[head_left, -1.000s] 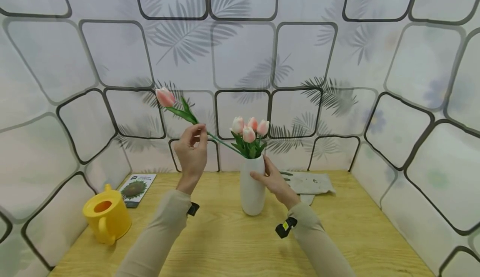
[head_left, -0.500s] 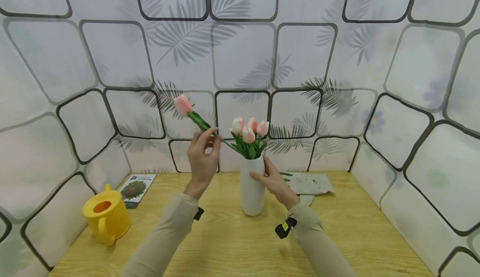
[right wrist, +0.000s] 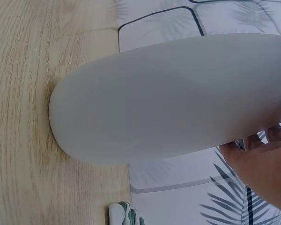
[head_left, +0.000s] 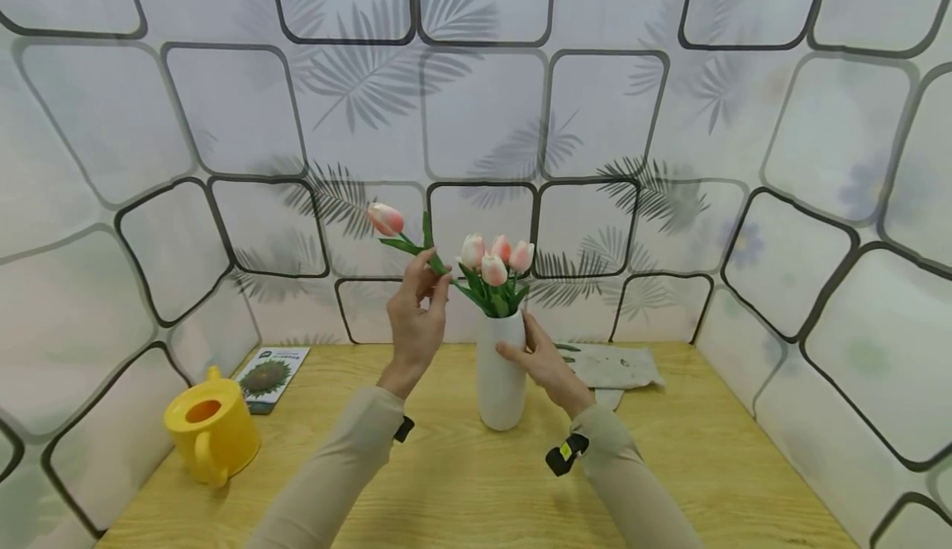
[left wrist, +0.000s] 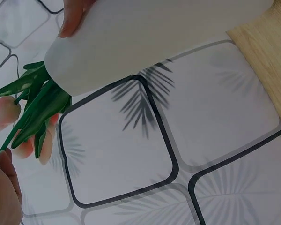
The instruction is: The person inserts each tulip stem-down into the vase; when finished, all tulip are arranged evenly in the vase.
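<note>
My left hand pinches a pink-and-white tulip by its green stem, just under the leaves. The bloom leans up and to the left, while the stem's lower end slants into the mouth of a white vase. Several more pale pink tulips stand bunched in that vase. On the vase's right side, near the top, my right hand grips it with thumb in front. The vase stands upright on the wooden table, its base touching the wood in the right wrist view. How deep the stem reaches is hidden.
A yellow watering can stands on the table at the left. Behind it lies a packet with a sunflower picture. Pale gloves lie behind the right hand. Patterned fabric walls enclose the back and sides.
My left hand has moved right toward the vase, and the held tulip's bloom has shifted right and down. The right hand and vase have stayed in place.
</note>
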Available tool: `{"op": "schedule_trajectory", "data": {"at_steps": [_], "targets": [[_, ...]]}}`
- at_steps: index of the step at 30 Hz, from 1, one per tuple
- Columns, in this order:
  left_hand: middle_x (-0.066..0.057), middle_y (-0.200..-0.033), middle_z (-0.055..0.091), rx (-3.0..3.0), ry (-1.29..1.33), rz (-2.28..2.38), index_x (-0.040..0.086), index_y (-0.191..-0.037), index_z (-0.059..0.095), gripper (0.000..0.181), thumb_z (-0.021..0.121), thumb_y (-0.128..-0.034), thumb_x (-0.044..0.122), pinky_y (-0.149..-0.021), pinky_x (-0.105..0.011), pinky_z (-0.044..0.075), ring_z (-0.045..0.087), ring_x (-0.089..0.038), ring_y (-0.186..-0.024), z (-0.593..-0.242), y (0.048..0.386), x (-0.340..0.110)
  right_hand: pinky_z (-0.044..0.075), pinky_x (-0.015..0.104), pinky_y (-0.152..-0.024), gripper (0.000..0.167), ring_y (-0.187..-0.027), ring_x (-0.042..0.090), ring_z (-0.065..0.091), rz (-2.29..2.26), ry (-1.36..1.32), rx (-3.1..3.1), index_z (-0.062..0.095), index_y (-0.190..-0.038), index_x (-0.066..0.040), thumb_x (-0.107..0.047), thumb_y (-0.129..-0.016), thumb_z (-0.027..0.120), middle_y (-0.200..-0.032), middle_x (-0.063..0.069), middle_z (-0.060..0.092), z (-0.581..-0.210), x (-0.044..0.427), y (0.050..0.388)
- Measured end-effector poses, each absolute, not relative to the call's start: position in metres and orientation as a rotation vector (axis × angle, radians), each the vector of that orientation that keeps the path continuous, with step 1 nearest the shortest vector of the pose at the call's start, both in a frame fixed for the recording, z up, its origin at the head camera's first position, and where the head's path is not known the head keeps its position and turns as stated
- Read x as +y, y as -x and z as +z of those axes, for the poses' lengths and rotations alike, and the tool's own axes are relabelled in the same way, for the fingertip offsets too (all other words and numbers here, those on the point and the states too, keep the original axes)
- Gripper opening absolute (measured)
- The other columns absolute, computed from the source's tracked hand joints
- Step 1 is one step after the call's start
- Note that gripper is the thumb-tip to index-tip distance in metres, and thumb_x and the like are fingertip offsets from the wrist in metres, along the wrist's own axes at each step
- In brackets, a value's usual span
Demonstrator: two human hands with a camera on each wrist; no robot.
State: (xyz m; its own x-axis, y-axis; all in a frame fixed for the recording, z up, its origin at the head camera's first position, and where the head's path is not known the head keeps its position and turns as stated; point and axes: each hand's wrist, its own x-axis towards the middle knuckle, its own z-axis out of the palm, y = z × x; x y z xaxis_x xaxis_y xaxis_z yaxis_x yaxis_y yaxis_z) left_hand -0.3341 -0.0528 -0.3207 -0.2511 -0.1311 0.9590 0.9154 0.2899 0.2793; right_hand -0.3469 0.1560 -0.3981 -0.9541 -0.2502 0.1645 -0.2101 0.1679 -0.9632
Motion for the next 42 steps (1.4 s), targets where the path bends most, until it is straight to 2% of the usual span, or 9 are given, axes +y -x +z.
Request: {"op": "schedule_trajectory", "data": {"at_steps": [5, 12, 20, 26, 31, 36, 42], "targets": [[-0.017, -0.095, 0.072, -1.492, 0.759, -1.198, 0.002, -0.127, 0.054, 0.034, 0.062, -0.0937, 0.0, -0.061, -0.024, 0.05, 0.067, -0.023, -0.074, -0.324, 0.335, -0.046, 0.026, 0.06, -0.117, 0.089, -0.151, 0.03, 0.019, -1.96, 0.456, 2.378, 0.011, -0.158, -0.024, -0.038, -0.092, 0.069, -0.163, 0.004, 0.02, -0.398, 0.156, 0.347], [-0.014, -0.092, 0.071, -1.51, 0.732, -1.148, 0.002, -0.119, 0.059, 0.028, 0.066, -0.0921, 0.001, -0.058, -0.032, 0.047, 0.063, -0.022, -0.076, -0.326, 0.335, -0.039, 0.027, 0.06, -0.116, 0.09, -0.15, 0.031, 0.021, -1.964, 0.467, 2.382, 0.011, -0.158, -0.022, -0.039, -0.091, 0.069, -0.163, 0.006, 0.022, -0.399, 0.156, 0.347], [-0.016, -0.095, 0.073, -1.576, 0.797, -1.126, 0.002, -0.122, 0.058, 0.032, 0.065, -0.0909, -0.003, -0.061, -0.032, 0.057, 0.069, -0.024, -0.075, -0.331, 0.335, -0.036, 0.025, 0.06, -0.117, 0.09, -0.151, 0.03, 0.018, -1.959, 0.461, 2.362, 0.01, -0.158, -0.023, -0.038, -0.092, 0.069, -0.163, 0.004, 0.019, -0.394, 0.156, 0.345], [-0.015, -0.088, 0.071, -1.69, 0.856, -1.084, 0.004, -0.124, 0.057, 0.034, 0.065, -0.0912, -0.003, -0.054, -0.023, 0.053, 0.065, -0.017, -0.062, -0.341, 0.337, -0.031, 0.025, 0.061, -0.116, 0.09, -0.151, 0.03, 0.017, -1.957, 0.47, 2.376, 0.01, -0.158, -0.025, -0.04, -0.092, 0.068, -0.164, 0.004, 0.017, -0.399, 0.156, 0.346], [-0.012, -0.09, 0.073, -1.784, 0.862, -1.025, 0.006, -0.122, 0.059, 0.035, 0.067, -0.0898, -0.002, -0.05, -0.018, 0.05, 0.063, -0.012, -0.057, -0.347, 0.339, -0.028, 0.025, 0.062, -0.116, 0.088, -0.151, 0.031, 0.017, -1.95, 0.466, 2.366, 0.009, -0.158, -0.027, -0.04, -0.093, 0.067, -0.164, 0.003, 0.016, -0.399, 0.157, 0.346], [-0.01, -0.095, 0.073, -1.841, 0.847, -1.008, 0.007, -0.122, 0.062, 0.033, 0.068, -0.0902, 0.001, -0.053, -0.019, 0.052, 0.067, -0.015, -0.067, -0.354, 0.341, -0.026, 0.024, 0.061, -0.117, 0.088, -0.151, 0.03, 0.015, -1.942, 0.468, 2.346, 0.005, -0.159, -0.027, -0.038, -0.095, 0.064, -0.165, 0.003, 0.011, -0.399, 0.158, 0.347], [-0.011, -0.101, 0.068, -1.809, 0.872, -1.01, 0.003, -0.116, 0.066, 0.022, 0.064, -0.0941, 0.004, -0.062, -0.023, 0.056, 0.066, -0.019, -0.085, -0.361, 0.341, -0.024, 0.026, 0.059, -0.117, 0.087, -0.151, 0.03, 0.018, -1.948, 0.485, 2.352, 0.007, -0.159, -0.025, -0.036, -0.095, 0.065, -0.164, 0.005, 0.015, -0.4, 0.158, 0.348]]}}
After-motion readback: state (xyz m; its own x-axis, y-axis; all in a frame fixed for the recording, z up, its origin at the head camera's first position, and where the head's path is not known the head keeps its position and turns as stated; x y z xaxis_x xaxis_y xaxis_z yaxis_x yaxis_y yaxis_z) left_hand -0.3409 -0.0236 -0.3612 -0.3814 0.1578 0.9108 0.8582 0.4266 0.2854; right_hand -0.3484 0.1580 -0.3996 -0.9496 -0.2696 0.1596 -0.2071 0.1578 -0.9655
